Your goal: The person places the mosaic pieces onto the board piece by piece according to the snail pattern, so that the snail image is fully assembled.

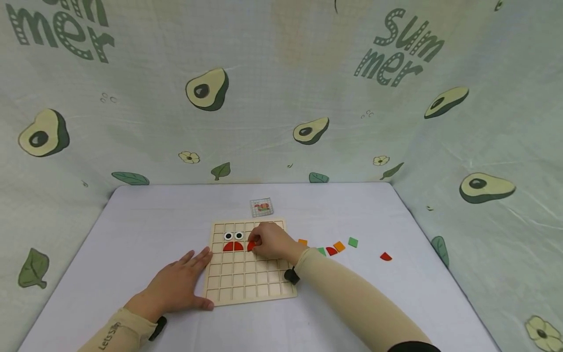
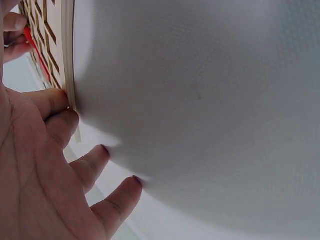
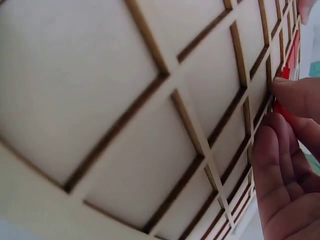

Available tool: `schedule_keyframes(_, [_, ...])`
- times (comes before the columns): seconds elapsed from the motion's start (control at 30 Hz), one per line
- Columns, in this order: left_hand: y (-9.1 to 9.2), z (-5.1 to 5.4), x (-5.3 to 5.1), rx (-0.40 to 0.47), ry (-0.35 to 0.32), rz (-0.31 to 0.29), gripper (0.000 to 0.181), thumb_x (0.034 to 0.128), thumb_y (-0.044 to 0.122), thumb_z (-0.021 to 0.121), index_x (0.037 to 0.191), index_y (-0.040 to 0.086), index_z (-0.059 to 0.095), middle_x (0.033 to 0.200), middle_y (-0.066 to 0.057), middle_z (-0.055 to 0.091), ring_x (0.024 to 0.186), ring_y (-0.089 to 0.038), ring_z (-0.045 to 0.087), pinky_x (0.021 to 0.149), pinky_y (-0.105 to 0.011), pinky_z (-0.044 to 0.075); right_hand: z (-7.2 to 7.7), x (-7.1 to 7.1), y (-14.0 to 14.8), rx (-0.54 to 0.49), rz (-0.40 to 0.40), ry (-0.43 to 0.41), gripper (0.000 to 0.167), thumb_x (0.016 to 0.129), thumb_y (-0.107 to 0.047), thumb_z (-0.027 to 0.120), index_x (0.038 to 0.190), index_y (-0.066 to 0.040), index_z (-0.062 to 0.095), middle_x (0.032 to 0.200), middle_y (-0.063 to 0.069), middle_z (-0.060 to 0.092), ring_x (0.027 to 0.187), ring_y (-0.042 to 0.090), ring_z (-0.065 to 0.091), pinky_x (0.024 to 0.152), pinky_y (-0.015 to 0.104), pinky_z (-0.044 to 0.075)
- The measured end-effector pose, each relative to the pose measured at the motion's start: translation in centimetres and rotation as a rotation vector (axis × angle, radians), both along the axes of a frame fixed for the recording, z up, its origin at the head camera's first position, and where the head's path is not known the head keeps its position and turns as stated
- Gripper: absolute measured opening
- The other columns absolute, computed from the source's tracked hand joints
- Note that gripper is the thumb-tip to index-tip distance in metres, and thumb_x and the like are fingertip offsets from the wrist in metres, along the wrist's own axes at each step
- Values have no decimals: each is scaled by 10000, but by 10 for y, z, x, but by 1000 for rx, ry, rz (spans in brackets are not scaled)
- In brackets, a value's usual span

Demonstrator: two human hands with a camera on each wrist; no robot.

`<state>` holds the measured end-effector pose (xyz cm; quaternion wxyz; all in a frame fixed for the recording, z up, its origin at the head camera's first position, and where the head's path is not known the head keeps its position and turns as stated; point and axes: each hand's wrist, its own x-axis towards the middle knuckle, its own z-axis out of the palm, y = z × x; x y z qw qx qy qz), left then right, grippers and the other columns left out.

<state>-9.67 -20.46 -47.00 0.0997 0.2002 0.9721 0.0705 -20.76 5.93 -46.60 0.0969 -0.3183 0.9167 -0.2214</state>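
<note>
A wooden grid board (image 1: 238,280) lies on the table. Two round eye pieces (image 1: 228,236) sit in its cells, with two red quarter-circle pieces (image 1: 228,247) directly below them. My right hand (image 1: 273,241) is over the board and pinches another red quarter-circle piece (image 1: 250,246) between thumb and fingers; in the right wrist view that red piece (image 3: 279,109) is partly hidden by the fingers. Spread along the board's left edge is my left hand (image 1: 178,282), its fingers extended. The left wrist view shows its fingers (image 2: 52,102) touching the board's side.
Behind the board lies a small picture card (image 1: 261,207) with a coloured figure on a grid. Loose orange (image 1: 339,246), green (image 1: 353,242) and red pieces (image 1: 385,256) are scattered right of the board, some partly covered by the right arm. A printed cloth hangs around the table.
</note>
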Motion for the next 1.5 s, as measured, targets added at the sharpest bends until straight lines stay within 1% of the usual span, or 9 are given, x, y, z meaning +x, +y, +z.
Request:
schedule_keyframes(0.1, [0,1,0,5,-6,3,1243,590,854,677,1494,34,440,1569,-107,376,1360,-487,376,989,-642,415,-2,0,0,-10,-2,-1,140,842,-149,788,978,-128,762,831,-80,609,757,55,538,674,194,469])
schedule_keyframes(0.37, [0,0,1,7,-4,8,1247,590,854,680,1497,34,436,1570,-103,375,1362,-484,376,992,-640,415,-4,0,0,-7,-30,0,177,840,-222,815,972,-130,743,825,-87,619,762,49,547,688,192,473])
schedule_keyframes(0.67, [-1,-3,-1,12,3,18,1243,589,839,703,1497,32,438,1572,-101,371,1369,-479,371,1000,-644,407,-4,-1,1,-5,-16,29,131,844,-169,789,959,-134,737,841,-80,636,776,41,552,715,187,474])
schedule_keyframes(0.87, [-2,-4,0,11,5,10,1251,587,855,684,1493,27,440,1568,-109,376,1366,-483,372,996,-646,408,-3,0,1,1,-39,15,140,843,-179,798,959,-129,737,816,-91,625,769,44,550,724,196,474])
schedule_keyframes(1.0, [-1,-3,-1,7,8,8,1241,595,847,689,1496,31,438,1571,-106,371,1367,-480,373,997,-638,412,-3,0,2,-6,-58,2,183,849,-202,800,998,-124,729,836,-87,631,772,36,554,735,194,477])
schedule_keyframes(1.2, [0,0,0,9,-1,1,1242,600,842,689,1498,24,429,1573,-114,365,1364,-489,371,994,-642,411,9,-2,15,-27,-78,-1,215,876,-193,763,1060,-87,727,910,-47,658,818,60,591,771,221,508])
schedule_keyframes(1.3, [0,2,1,6,-8,0,1237,605,830,698,1497,18,427,1573,-119,364,1363,-491,371,994,-637,415,18,-4,29,-46,-78,-1,223,883,-168,754,1070,-49,727,920,-16,669,834,92,610,779,247,519])
schedule_keyframes(1.4, [0,3,2,5,-8,-2,1228,611,819,708,1496,15,427,1572,-121,365,1363,-490,373,992,-632,420,25,-4,46,-65,-86,-16,220,887,-154,743,1071,-33,725,898,-30,659,822,104,607,767,264,522])
schedule_keyframes(1.5, [0,2,1,5,-8,-5,1235,607,828,700,1498,18,426,1572,-119,366,1362,-491,372,989,-636,419,28,-2,64,-68,-107,-44,226,891,-156,737,1080,-33,722,890,-56,644,819,98,597,758,271,521])
